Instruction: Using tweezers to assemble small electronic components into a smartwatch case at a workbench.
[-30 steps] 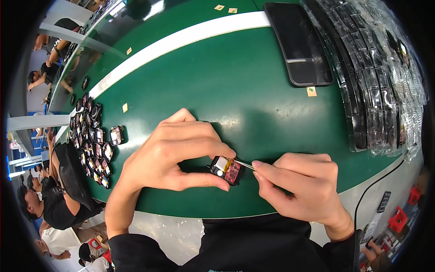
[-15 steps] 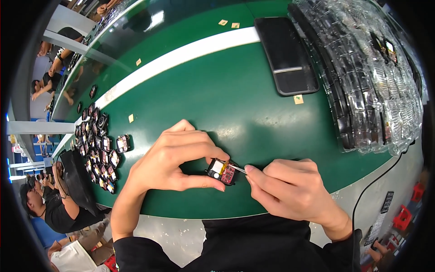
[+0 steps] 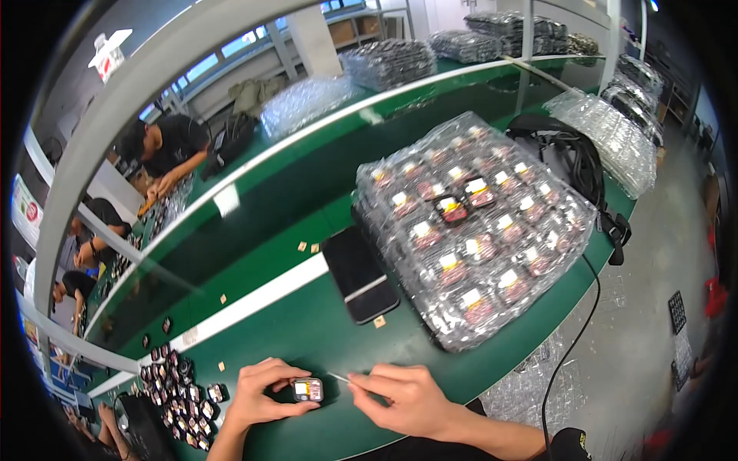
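Note:
Between the thumb and fingers of my left hand (image 3: 265,390) is a small black electronic device (image 3: 308,389), its open face showing a white block, yellow tape and a reddish circuit board. My right hand (image 3: 403,396) pinches a thin silver rod-like tool (image 3: 338,376). The tool's tip points toward the device but stands apart from it, just to the right. Both hands are over the near edge of the green table (image 3: 292,326). A heap of similar small devices (image 3: 181,396) lies left of my left hand.
A dark phone (image 3: 360,276) lies beyond my hands. Right of it, stacked clear plastic trays (image 3: 477,238) hold several devices. A black cable (image 3: 565,357) hangs over the table's right edge, and a black bag (image 3: 565,146) sits behind the trays. Across the partition, a person (image 3: 173,150) works.
My view has swung up and to the right, bringing the tray stack into full sight. The tool's tip has come away from the device. Both hands keep their holds.

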A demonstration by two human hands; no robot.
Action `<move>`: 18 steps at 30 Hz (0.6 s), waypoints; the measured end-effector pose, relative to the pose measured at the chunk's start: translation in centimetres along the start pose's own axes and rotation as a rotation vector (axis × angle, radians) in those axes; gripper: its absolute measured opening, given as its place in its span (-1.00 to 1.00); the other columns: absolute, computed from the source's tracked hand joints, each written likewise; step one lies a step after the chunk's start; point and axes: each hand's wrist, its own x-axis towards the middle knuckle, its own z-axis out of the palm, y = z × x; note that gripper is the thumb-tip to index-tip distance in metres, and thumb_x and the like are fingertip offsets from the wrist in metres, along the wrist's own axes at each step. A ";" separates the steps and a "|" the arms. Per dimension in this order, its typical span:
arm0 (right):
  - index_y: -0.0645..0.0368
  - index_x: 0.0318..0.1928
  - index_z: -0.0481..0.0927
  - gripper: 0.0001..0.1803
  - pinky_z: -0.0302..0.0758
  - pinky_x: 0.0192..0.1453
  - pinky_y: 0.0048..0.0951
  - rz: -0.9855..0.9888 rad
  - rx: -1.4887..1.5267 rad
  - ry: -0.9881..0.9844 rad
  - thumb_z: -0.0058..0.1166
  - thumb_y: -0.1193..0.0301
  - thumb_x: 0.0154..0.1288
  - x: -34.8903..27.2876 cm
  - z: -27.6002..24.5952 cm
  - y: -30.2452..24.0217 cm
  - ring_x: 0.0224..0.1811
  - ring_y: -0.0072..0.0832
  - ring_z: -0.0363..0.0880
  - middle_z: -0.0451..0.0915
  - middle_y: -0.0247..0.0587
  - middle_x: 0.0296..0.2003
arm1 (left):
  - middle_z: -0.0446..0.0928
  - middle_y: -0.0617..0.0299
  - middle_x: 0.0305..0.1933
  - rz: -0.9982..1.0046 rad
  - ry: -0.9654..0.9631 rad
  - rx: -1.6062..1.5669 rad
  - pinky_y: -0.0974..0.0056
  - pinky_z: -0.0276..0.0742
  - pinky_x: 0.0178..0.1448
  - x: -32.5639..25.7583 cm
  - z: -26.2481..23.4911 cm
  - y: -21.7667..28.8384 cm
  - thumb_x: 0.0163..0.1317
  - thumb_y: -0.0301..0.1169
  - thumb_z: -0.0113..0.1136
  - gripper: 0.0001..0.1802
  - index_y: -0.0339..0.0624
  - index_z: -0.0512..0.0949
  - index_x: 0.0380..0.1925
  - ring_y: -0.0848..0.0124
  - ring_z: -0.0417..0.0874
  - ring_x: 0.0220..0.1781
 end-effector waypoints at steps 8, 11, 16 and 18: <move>0.29 -0.04 0.88 -0.81 0.50 -0.54 -0.37 -0.046 0.007 0.007 0.46 0.53 0.36 0.2 0.0 1.0 -0.66 -0.45 0.52 0.64 -0.24 -0.48 | 0.74 0.27 -0.26 0.463 0.079 -0.084 0.36 0.47 -0.29 17.7 -1.4 8.0 -0.06 -0.25 0.85 -0.45 -0.20 0.84 -0.06 0.49 0.56 -0.41; 0.29 -0.05 0.89 -0.81 0.52 -0.53 -0.35 -0.032 0.026 0.000 0.45 0.53 0.37 0.3 -0.1 0.6 -0.65 -0.42 0.54 0.65 -0.21 -0.48 | 0.71 0.25 -0.03 0.459 -0.058 0.021 0.27 0.54 -0.09 23.4 -0.4 10.2 0.06 -0.25 0.81 -0.43 -0.14 0.84 0.09 0.43 0.57 -0.19; 0.29 -0.07 0.89 -0.83 0.54 -0.51 -0.33 -0.074 0.047 -0.035 0.45 0.52 0.37 0.1 0.9 0.4 -0.64 -0.37 0.58 0.66 -0.19 -0.49 | 0.78 0.08 0.27 0.535 -0.080 0.068 0.03 0.60 0.42 25.3 0.6 8.2 0.26 -0.31 0.68 -0.42 -0.11 0.78 0.29 0.14 0.73 0.25; 0.29 -0.07 0.89 -0.83 0.54 -0.51 -0.32 -0.079 0.069 -0.045 0.46 0.51 0.37 0.2 0.9 0.6 -0.63 -0.35 0.59 0.67 -0.19 -0.49 | 0.74 0.05 0.41 0.507 -0.030 0.018 -0.02 0.51 0.60 23.8 0.3 7.5 0.36 -0.40 0.55 -0.44 -0.14 0.73 0.37 0.07 0.67 0.48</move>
